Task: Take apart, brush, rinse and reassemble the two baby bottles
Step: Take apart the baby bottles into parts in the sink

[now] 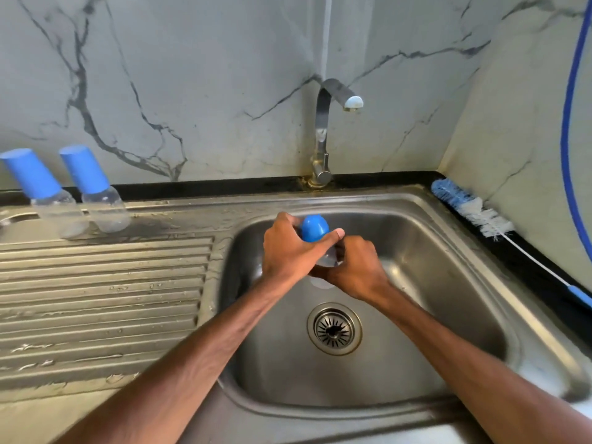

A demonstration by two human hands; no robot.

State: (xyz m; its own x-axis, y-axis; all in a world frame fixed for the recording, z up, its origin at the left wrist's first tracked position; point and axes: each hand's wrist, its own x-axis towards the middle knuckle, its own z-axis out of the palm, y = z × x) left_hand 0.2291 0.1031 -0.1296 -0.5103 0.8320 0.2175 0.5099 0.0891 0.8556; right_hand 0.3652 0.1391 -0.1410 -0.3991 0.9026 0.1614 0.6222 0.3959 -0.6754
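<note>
Over the steel sink basin (432, 283) both hands hold one baby bottle with a blue cap (315, 227). My left hand (290, 248) grips the blue cap end. My right hand (358, 270) is curled round the clear bottle body (326, 260), most of which is hidden by the fingers. Two more capped baby bottles stand upright on the drainboard at the far left, one (48, 193) beside the other (96, 190). A blue and white bottle brush (474, 214) lies on the black counter edge to the right of the sink.
The tap (323, 129) stands behind the basin with no water running. The drain strainer (334, 328) sits in the basin floor. The ribbed drainboard (105, 299) at the left is wet. A blue hose (568, 123) hangs along the right wall.
</note>
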